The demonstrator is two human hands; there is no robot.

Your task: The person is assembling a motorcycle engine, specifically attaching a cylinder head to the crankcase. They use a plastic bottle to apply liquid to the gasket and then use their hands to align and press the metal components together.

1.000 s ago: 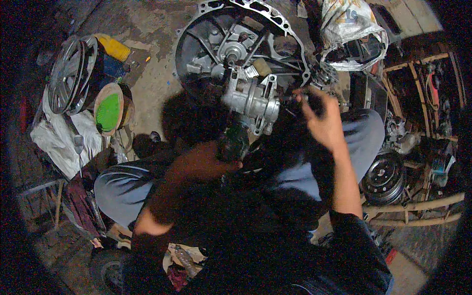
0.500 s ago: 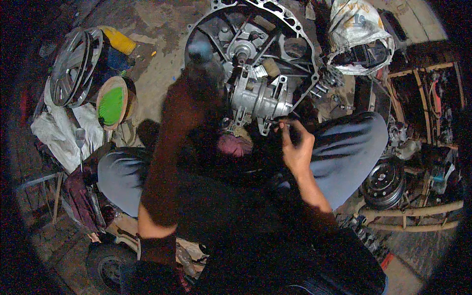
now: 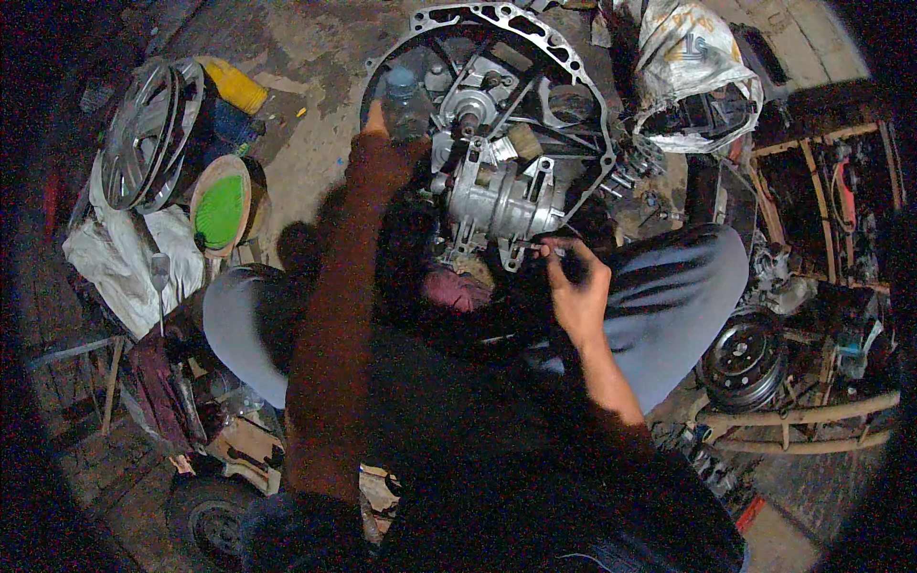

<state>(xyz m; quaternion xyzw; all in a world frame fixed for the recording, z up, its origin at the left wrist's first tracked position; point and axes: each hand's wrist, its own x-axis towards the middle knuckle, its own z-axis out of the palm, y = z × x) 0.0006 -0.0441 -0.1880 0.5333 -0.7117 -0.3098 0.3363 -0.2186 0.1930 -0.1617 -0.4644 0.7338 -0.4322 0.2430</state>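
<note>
In the shadow at the left of a large metal gearbox housing (image 3: 604, 143), my left hand (image 3: 380, 138) is closed round a clear bottle with a blue cap (image 3: 401, 80). A silver cylindrical machine part with mounting lugs, like a compressor (image 3: 497, 201), lies at the near side of the housing. At its lower right lug, my right hand (image 3: 577, 272) pinches a small thin piece between thumb and fingers; its kind is too small to tell. A brush with tan bristles (image 3: 523, 138) rests just beyond the silver part. A dull pink cloth (image 3: 455, 289) lies below it.
My bent knees flank the work. To the left stand wheel covers (image 3: 143, 134), a green-faced round container (image 3: 219, 207) and a white sack (image 3: 115, 267). On the right are a white bag (image 3: 683, 57), a black wheel rim (image 3: 743, 355) and a wooden rack (image 3: 821, 201).
My left hand, blurred before, now shows more clearly with the bottle, which has shifted slightly right. My left forearm has moved to the right. The right hand stays at the lug.
</note>
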